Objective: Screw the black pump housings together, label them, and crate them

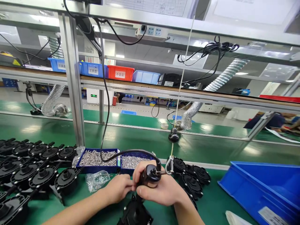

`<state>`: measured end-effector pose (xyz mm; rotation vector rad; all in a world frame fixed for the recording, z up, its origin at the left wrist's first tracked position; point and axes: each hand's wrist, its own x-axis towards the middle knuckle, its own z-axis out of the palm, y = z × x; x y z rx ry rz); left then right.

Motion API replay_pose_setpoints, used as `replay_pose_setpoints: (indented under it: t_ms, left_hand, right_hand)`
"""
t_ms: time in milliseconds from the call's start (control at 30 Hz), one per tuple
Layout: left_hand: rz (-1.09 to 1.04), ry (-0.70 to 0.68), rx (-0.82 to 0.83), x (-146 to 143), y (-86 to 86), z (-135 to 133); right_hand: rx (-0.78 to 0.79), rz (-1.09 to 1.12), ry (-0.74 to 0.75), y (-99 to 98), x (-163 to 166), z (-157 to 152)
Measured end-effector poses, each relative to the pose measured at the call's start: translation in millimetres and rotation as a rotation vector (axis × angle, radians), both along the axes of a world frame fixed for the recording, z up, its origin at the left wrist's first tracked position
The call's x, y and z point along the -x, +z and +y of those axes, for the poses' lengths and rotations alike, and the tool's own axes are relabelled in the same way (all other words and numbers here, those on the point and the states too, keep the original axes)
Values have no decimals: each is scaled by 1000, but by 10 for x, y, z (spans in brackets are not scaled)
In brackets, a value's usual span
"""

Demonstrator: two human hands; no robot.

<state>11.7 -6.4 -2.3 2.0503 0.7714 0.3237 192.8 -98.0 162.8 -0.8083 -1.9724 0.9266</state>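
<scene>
My right hand (159, 187) is wrapped round a black electric screwdriver (150, 174) that hangs by a hook on a cord with a cable running up from it. My left hand (118, 188) is pinched against the tool's shaft, fingers closed. Below both hands sits a black round plastic part (134, 214), with the tool's tip hidden behind my fingers. Two blue trays hold screws: the left tray (97, 158) and the right tray (132, 162), just beyond my hands.
Several black round parts (35, 168) lie in rows at the left, more (192, 178) at the right. A clear plastic bag (97, 180) lies by the trays. A large blue bin (267, 187) stands at the right. A metal post (72, 81) rises behind.
</scene>
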Motion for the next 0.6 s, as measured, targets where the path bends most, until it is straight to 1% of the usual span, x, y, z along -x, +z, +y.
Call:
replay_pose_setpoints:
  t_ms: [33,100,200,233,300,400,500,600]
  left_hand:
    - [5,2,-46,-58,6,1]
    - [55,-22,-144,-148,-6,0]
    - [150,-65,-337,-212,-49,-8]
    - [164,-60,-374,-219,-60,-11]
    - [158,-13,-373,-221,-69,-17]
    - [145,71,-311,-218,-56,-21]
    - [150,103,-277,-240,-39,-31]
    - [164,116,-240,-285,-30,-61]
  right_hand:
    - [-15,-43,-41,28,-19,-10]
    - [-15,-88,-70,75,-43,-23]
    - [52,-98,-77,107,-56,-41]
    - [76,-103,-77,110,-57,-48]
    - [93,-115,-93,115,-58,-66]
    - [74,-124,-111,130,-51,-86]
    - [60,-128,-101,144,-35,-82]
    - [39,-129,-86,118,-28,-59]
